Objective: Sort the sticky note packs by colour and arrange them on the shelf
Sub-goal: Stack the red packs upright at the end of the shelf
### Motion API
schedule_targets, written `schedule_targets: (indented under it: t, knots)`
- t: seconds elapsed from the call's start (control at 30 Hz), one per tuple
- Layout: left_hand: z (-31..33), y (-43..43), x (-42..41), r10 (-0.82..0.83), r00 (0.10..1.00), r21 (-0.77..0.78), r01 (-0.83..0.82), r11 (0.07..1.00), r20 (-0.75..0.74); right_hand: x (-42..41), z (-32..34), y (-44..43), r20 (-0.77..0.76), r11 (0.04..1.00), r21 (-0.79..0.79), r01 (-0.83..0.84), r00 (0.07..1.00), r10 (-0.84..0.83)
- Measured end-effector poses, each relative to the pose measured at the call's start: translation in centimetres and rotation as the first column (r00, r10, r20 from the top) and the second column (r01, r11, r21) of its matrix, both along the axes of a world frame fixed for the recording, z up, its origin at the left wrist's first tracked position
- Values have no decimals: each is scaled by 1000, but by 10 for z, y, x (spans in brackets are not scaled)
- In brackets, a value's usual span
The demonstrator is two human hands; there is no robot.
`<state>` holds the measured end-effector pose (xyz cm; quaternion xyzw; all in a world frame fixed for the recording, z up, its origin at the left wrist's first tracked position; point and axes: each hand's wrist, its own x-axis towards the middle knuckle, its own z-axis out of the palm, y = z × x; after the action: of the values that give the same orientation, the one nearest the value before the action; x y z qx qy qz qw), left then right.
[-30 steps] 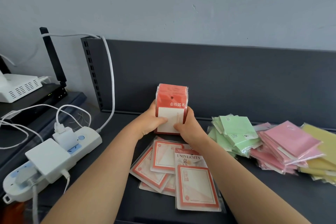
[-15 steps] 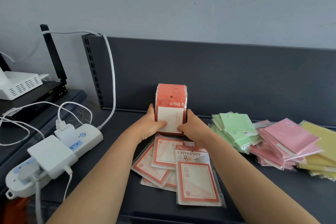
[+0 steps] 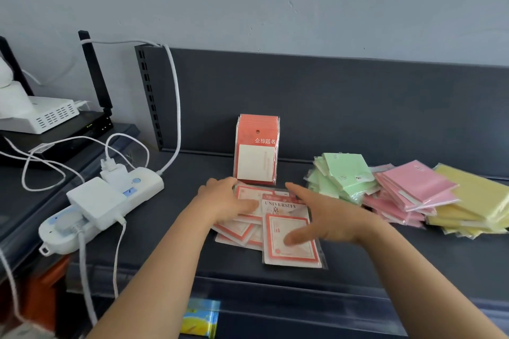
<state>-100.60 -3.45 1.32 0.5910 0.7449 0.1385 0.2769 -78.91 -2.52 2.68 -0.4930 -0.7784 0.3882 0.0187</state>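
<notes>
Head view: a red stack (image 3: 257, 150) stands upright on the shelf (image 3: 358, 264), leaning against the back panel (image 3: 330, 104), with neither hand on it. Just in front of it the loose red packs (image 3: 242, 231) lie flat in a rough fan, and both hands are over them. The left hand (image 3: 225, 198) rests on the fan's left side with straight fingers pointing right, gripping nothing. The right hand (image 3: 316, 215) is spread and relaxed above the front pack (image 3: 292, 239), its thumb over the pack's face (whether it touches I cannot tell). That front pack runs lengthwise from the shelf's front edge toward the back and overlaps the others, which splay out leftward beneath it. So the right hand is nearer the top pack and the left nearer the ones beneath; gathering them likely means squeezing inward from both sides and squaring them. The stack lies straight ahead, away from the body. Green packs (image 3: 341, 176), pink packs (image 3: 410, 190) and yellow packs (image 3: 473, 201) lie in heaps to the right, apart from the hands.
</notes>
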Motion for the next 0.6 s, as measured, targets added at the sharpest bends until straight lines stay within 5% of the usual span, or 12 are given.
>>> schedule_targets:
  t: [0.13, 0.37, 0.6]
  knots:
    - [-4, -14, 4, 47, 996, 48, -51, 998, 79, 1, -13, -15, 39, 998, 66, -22, 999, 20]
    - [-4, -39, -1, 195, 938, 89, -229, 969, 285, 7, -28, -19, -123, 953, 182, 243, 967, -223]
    - [0, -49, -5, 250, 947, 69, -268, 961, 200, -2, -35, -19, -422, 866, -29, 500, 779, -464]
